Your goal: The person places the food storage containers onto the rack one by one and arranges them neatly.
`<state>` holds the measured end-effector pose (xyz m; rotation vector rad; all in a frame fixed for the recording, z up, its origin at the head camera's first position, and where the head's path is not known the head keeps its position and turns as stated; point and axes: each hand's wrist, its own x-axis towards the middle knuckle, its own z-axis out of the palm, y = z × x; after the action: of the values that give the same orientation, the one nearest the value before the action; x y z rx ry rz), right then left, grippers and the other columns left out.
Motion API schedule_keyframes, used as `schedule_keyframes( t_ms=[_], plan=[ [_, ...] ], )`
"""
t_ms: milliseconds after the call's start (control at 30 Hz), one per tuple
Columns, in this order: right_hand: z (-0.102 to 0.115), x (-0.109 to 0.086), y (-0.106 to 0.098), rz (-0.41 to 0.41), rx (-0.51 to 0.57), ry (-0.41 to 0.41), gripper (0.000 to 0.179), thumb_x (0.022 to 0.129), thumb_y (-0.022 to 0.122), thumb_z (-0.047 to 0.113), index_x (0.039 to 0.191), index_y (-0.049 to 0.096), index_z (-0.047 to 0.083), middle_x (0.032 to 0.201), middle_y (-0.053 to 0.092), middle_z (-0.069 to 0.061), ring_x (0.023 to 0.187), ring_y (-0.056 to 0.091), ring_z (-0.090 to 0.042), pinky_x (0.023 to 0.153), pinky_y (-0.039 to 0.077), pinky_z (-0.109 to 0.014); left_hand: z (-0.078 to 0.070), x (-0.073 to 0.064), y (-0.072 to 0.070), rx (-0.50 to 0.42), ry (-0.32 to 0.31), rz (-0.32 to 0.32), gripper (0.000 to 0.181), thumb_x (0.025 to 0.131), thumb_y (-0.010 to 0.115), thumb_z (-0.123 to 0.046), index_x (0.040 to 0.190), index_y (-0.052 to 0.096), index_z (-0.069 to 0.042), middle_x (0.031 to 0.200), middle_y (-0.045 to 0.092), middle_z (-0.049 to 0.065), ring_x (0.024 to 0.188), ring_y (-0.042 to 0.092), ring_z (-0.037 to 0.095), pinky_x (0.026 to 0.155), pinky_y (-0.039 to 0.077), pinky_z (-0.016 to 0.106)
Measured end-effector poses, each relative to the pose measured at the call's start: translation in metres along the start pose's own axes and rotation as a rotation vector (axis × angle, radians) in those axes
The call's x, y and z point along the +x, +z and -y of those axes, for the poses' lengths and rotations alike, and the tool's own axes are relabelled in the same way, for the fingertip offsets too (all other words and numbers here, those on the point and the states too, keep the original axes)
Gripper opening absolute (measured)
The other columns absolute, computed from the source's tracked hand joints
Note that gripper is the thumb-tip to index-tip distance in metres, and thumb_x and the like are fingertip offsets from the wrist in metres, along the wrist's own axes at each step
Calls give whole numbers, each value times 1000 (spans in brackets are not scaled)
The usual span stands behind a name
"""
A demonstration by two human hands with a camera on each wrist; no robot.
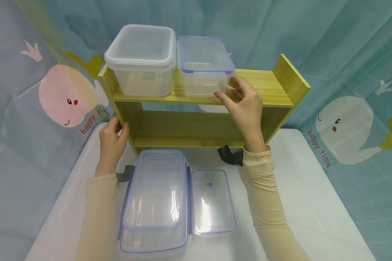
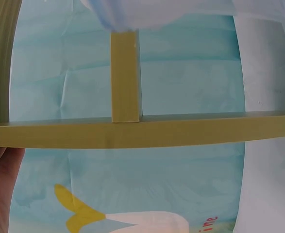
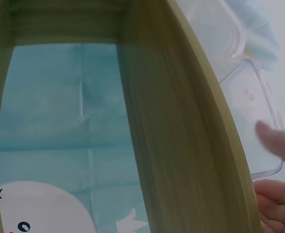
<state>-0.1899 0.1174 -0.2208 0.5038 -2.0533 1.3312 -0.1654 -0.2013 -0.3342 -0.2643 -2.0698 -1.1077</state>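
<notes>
A two-tier wooden shelf (image 1: 192,125) stands on the table. My left hand (image 1: 112,143) grips its left side panel, thumb at the front edge and the other fingers mostly hidden round the outside. On the top board sits a clear food container with a blue-rimmed lid (image 1: 206,54). My right hand (image 1: 246,105) holds this container at its front right corner, thumb low on the front and fingers along the right side. In the right wrist view, the thumb (image 3: 278,141) overlaps the clear container wall. Left of it stands a larger clear container with a whitish lid (image 1: 143,47).
In front of the shelf lies a large flat clear container (image 1: 153,239) with blue side clips and a smaller blue-edged one on top. Beside these is a small blue-edged clear container (image 1: 212,203). A patterned curtain (image 1: 339,54) surrounds the white table (image 1: 307,203).
</notes>
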Motion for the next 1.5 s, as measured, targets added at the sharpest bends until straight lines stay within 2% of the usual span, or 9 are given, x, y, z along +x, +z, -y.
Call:
schedule_keyframes(
  t_ms=[167, 333, 467, 567, 767, 1033, 1200, 1333, 1500],
  plan=[
    [-1, -8, -3, -58, 178, -20, 48, 77, 76, 2, 121, 59, -8, 119, 62, -17, 110, 59, -19, 93, 50, -29, 1, 0, 1, -6, -4, -2, 14, 86, 54, 9, 98, 54, 16, 93, 64, 31, 92, 63, 38, 84, 44, 4],
    [2, -20, -10, -67, 354, -19, 44, 78, 70, -8, 120, 57, -11, 122, 60, -19, 111, 57, -25, 94, 50, -34, 1, 0, 0, -7, -5, -6, 14, 85, 54, 10, 98, 54, 17, 93, 64, 31, 92, 63, 38, 85, 45, 6],
    [4, -41, -14, -81, 501, 7, 40, 78, 66, -13, 118, 58, -11, 120, 61, -20, 110, 58, -29, 93, 51, -36, 1, 0, 0, -7, -4, -6, 14, 86, 54, 10, 98, 55, 17, 93, 64, 31, 91, 63, 38, 85, 46, 6],
    [2, -60, -16, -66, 552, 9, 39, 79, 65, -13, 117, 58, -11, 119, 62, -18, 110, 58, -28, 92, 52, -35, 1, 0, 0, -7, -8, -8, 13, 86, 54, 10, 97, 55, 16, 92, 64, 31, 91, 63, 38, 85, 46, 7],
    [-3, -95, -21, -59, 547, 21, 37, 82, 64, -10, 117, 57, -12, 118, 62, -18, 109, 59, -28, 90, 53, -34, 1, 1, 0, -5, -14, -19, 12, 86, 53, 10, 96, 55, 16, 91, 64, 31, 90, 63, 39, 85, 46, 7],
    [-11, -150, -23, -48, 547, 164, 36, 81, 59, -18, 116, 53, -18, 118, 63, -15, 108, 60, -26, 92, 52, -32, 0, 1, 2, 9, -15, -12, 11, 87, 53, 8, 95, 54, 16, 88, 64, 29, 90, 63, 36, 84, 45, 6],
    [-19, -182, -27, -51, 488, 268, 35, 82, 59, -17, 116, 53, -18, 117, 63, -12, 107, 60, -21, 93, 50, -29, 0, 2, 2, 7, -16, -18, 11, 86, 53, 9, 95, 55, 16, 89, 64, 30, 90, 63, 35, 84, 46, 7],
    [-25, -198, -31, -59, 431, 351, 34, 83, 60, -14, 117, 54, -16, 117, 64, -11, 107, 61, -19, 92, 50, -27, 0, 2, 2, 15, -10, -12, 11, 87, 52, 7, 93, 54, 16, 87, 63, 30, 88, 63, 34, 83, 45, 5],
    [-29, -208, -34, -42, 394, 413, 35, 82, 62, -14, 116, 55, -15, 117, 64, -9, 106, 61, -18, 91, 51, -27, 1, 2, 3, 14, -10, -10, 11, 87, 53, 6, 92, 54, 15, 86, 64, 29, 89, 63, 34, 83, 45, 5]
  ],
)
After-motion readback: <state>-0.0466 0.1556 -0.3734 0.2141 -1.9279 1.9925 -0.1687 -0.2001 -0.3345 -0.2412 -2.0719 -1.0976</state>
